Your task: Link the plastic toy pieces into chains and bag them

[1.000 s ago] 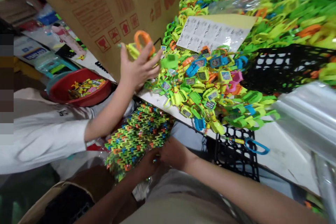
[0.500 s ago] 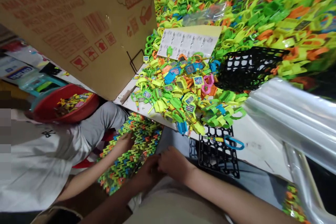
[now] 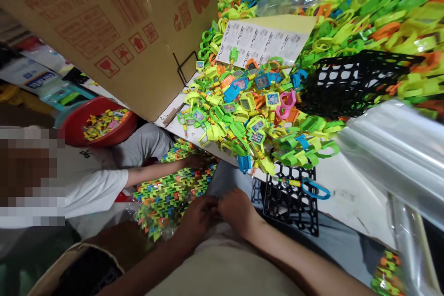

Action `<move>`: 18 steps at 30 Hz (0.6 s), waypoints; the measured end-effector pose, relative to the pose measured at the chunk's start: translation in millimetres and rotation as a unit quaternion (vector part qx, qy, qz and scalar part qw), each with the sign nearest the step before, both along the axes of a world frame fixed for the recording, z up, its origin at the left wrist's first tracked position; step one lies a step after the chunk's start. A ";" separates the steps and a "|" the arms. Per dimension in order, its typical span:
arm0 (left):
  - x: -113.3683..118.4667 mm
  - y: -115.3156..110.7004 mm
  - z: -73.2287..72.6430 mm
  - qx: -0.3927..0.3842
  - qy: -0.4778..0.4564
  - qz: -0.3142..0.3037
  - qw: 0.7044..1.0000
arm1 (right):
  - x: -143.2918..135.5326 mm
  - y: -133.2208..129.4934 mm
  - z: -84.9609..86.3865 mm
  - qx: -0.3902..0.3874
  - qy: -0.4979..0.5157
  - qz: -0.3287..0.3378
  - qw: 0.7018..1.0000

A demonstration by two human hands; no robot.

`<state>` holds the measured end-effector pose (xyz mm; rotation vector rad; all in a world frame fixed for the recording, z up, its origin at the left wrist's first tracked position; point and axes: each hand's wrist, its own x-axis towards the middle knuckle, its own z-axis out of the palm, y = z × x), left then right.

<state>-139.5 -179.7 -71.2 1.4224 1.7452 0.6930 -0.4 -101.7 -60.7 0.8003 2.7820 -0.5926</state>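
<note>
Carefully, the left hand (image 3: 199, 215) and the right hand (image 3: 237, 208) are meeting below the near edge of the table (image 3: 347, 180), fingers curling inward; whether they are pinching anything, I cannot tell. If something small is sitting between them, a loosening grip could be dropping it out of sight. Toy watches (image 3: 239, 115) are crowding up to that near edge, and a blue watch (image 3: 244, 163) is jutting past it, so a brushing forearm could be knocking it off. Farther right, a blue loop (image 3: 316, 189) is lying by the edge beside a black grid (image 3: 291, 206), whose holes could be snagging it. Meanwhile, another person's arm (image 3: 152, 173) is reaching over a clear bag (image 3: 166, 199) nearby, so elbows could be bumping.
</note>
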 end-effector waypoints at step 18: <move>-23.7 17.9 -1.5 -0.084 -0.028 -0.195 0.977 | 2.0 -8.1 -9.2 -0.009 0.000 0.055 0.998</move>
